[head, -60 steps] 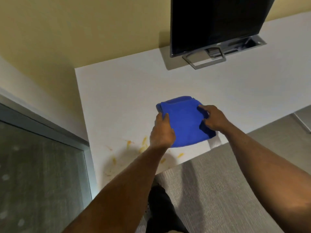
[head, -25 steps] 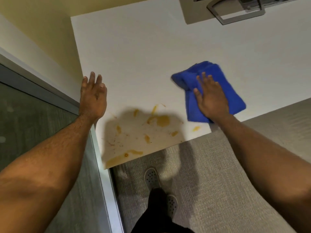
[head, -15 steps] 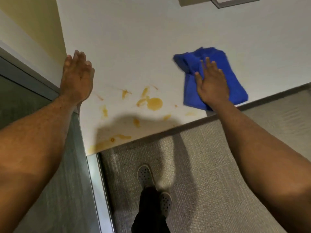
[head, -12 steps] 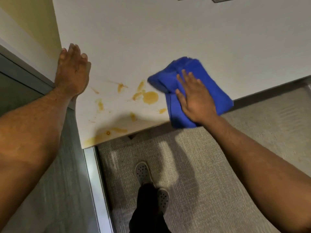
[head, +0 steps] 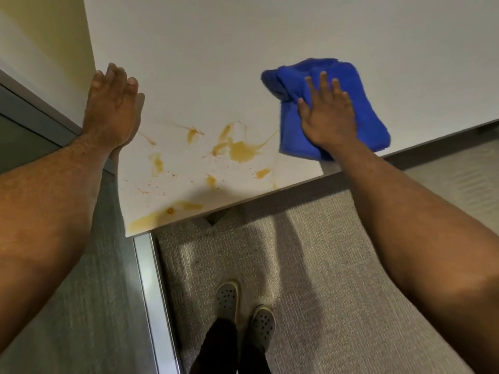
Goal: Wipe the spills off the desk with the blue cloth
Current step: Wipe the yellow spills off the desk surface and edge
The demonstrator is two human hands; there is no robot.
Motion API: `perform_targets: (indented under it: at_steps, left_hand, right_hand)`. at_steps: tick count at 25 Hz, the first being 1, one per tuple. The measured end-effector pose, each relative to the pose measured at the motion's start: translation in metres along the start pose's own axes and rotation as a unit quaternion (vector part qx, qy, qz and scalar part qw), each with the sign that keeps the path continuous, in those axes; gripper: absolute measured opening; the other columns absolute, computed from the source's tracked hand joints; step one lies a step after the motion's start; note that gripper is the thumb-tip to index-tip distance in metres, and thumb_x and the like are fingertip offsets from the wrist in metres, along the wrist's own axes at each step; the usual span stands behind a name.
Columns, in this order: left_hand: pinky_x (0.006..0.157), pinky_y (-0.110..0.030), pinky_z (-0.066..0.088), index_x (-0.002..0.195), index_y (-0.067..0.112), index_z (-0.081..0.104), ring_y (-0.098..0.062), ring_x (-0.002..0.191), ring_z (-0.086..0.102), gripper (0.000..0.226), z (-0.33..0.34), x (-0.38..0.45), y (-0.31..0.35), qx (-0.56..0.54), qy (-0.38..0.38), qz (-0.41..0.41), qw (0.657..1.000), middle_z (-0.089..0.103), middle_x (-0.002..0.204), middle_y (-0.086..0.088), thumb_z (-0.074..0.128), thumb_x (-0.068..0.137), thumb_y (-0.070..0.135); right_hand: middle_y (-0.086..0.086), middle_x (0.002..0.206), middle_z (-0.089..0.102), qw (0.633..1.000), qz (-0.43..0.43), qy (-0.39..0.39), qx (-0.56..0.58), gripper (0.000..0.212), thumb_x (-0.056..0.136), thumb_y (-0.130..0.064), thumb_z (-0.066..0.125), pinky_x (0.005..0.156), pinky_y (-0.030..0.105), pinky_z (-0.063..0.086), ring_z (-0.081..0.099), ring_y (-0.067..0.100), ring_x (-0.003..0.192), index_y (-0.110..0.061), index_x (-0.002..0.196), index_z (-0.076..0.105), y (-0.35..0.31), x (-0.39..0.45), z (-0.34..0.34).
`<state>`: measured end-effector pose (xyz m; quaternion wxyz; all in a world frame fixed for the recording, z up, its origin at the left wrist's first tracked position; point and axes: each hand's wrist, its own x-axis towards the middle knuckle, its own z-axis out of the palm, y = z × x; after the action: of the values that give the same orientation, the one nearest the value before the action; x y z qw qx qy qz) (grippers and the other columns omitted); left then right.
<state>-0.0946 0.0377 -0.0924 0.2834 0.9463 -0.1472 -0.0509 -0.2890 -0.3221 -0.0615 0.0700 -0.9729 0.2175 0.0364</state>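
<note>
The blue cloth [head: 370, 114] lies bunched on the white desk [head: 243, 49] near its front edge. My right hand [head: 326, 117] presses flat on top of it with the fingers spread. Orange-yellow spills [head: 241, 153] spread over the desk's front left corner, with the largest blot just left of the cloth. A thin smear runs from that blot towards the cloth. Smaller splashes and a puddle [head: 151, 220] reach the front left edge. My left hand [head: 112, 112] rests flat and open on the desk's left edge, holding nothing.
A grey metal-framed panel [head: 145, 279] stands against the desk's left side. Beige carpet [head: 324, 265] lies below the front edge, with my two shoes [head: 243, 309] on it. A yellow wall [head: 54, 31] is at the far left.
My right hand slid the cloth left up to the big blot, then back right, leaving a thin smear. My left hand has stayed on the desk's left edge.
</note>
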Motion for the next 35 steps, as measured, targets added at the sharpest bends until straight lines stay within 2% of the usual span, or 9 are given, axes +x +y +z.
perform_targets:
  at_steps: [3,7,11,17,23,28,31,34,35]
  left_hand:
    - [0.125,-0.039,-0.001,0.152,0.017,0.023,-0.016,0.152,0.007,0.086,-0.003,0.002,-0.007,-0.020,-0.002,-0.003,1.000,0.017,0.163,-0.001,0.009,0.090,0.075]
    - [0.124,-0.036,-0.002,0.152,0.017,0.025,-0.017,0.152,0.003,0.071,-0.002,-0.005,0.008,-0.046,-0.005,-0.024,0.999,0.015,0.163,0.000,0.018,0.097,0.062]
    - [0.124,-0.035,-0.004,0.153,0.015,0.023,-0.016,0.152,0.000,0.061,-0.001,-0.008,0.010,-0.111,0.005,-0.029,0.993,0.013,0.164,0.001,0.025,0.103,0.049]
    - [0.124,-0.037,0.001,0.153,0.014,0.016,-0.020,0.152,0.002,0.078,-0.004,-0.010,0.013,-0.096,0.006,-0.012,0.995,0.011,0.164,-0.003,0.016,0.094,0.064]
    - [0.124,-0.045,0.008,0.154,0.011,0.016,-0.029,0.151,0.008,0.070,-0.006,-0.004,0.011,-0.067,0.012,-0.001,0.998,0.013,0.163,-0.011,0.023,0.098,0.053]
    - [0.122,-0.043,0.008,0.151,0.010,0.024,-0.032,0.150,0.010,0.060,-0.005,-0.003,0.008,-0.026,-0.006,0.018,0.999,0.017,0.162,-0.014,0.025,0.102,0.044]
    - [0.121,-0.047,0.007,0.151,0.010,0.025,-0.035,0.150,0.010,0.062,-0.010,-0.006,0.012,-0.009,-0.026,0.007,1.000,0.017,0.161,-0.015,0.023,0.102,0.048]
    - [0.124,-0.044,0.003,0.152,0.014,0.024,-0.024,0.151,0.008,0.084,-0.006,-0.003,0.005,-0.066,-0.034,-0.022,0.997,0.018,0.162,-0.008,0.013,0.092,0.072]
    - [0.124,-0.043,0.001,0.152,0.011,0.021,-0.025,0.152,0.008,0.081,-0.007,-0.008,0.010,-0.093,-0.054,-0.045,0.993,0.018,0.162,-0.010,0.014,0.095,0.067]
  right_hand:
    - [-0.005,0.162,-0.001,0.998,-0.051,-0.026,-0.036,0.062,0.092,-0.065,0.009,0.113,0.063,-0.003,-0.002,0.029,0.148,-0.041,0.149,0.001,-0.024,-0.016,0.000]
    - [-0.010,0.161,0.001,0.995,-0.071,-0.029,-0.060,0.063,0.087,-0.074,0.010,0.109,0.072,0.000,-0.002,0.025,0.149,-0.051,0.144,0.002,-0.002,-0.010,-0.005]
    - [-0.003,0.162,0.003,0.999,-0.045,0.002,-0.028,0.058,0.096,-0.059,0.016,0.114,0.064,0.004,0.002,0.028,0.148,-0.039,0.149,0.008,-0.016,0.041,-0.003]
    - [0.000,0.161,0.012,0.978,-0.206,0.004,0.024,0.058,0.098,-0.047,0.019,0.119,0.043,0.011,0.010,0.022,0.148,-0.024,0.151,0.016,0.000,-0.052,0.005]
    - [0.010,0.160,0.014,0.997,-0.056,0.051,0.027,0.061,0.098,-0.044,0.019,0.118,0.052,0.015,0.014,0.032,0.147,-0.015,0.151,0.014,-0.001,0.002,0.001]
    - [0.005,0.160,0.014,0.982,-0.182,0.018,0.041,0.056,0.100,-0.040,0.026,0.119,0.045,0.013,0.013,0.026,0.148,-0.017,0.151,0.018,-0.061,-0.044,0.015]
    - [0.001,0.160,0.015,0.962,-0.270,-0.006,0.038,0.055,0.100,-0.040,0.028,0.119,0.038,0.011,0.013,0.021,0.147,-0.019,0.150,0.021,-0.046,-0.082,0.016]
    - [0.005,0.160,0.015,0.977,-0.207,0.020,0.055,0.061,0.096,-0.044,0.023,0.119,0.043,0.013,0.015,0.026,0.147,-0.018,0.150,0.019,-0.011,-0.060,0.008]
    - [0.008,0.160,0.016,0.983,-0.170,0.035,0.056,0.063,0.095,-0.045,0.021,0.119,0.046,0.015,0.016,0.029,0.147,-0.016,0.150,0.017,-0.007,-0.045,0.005]
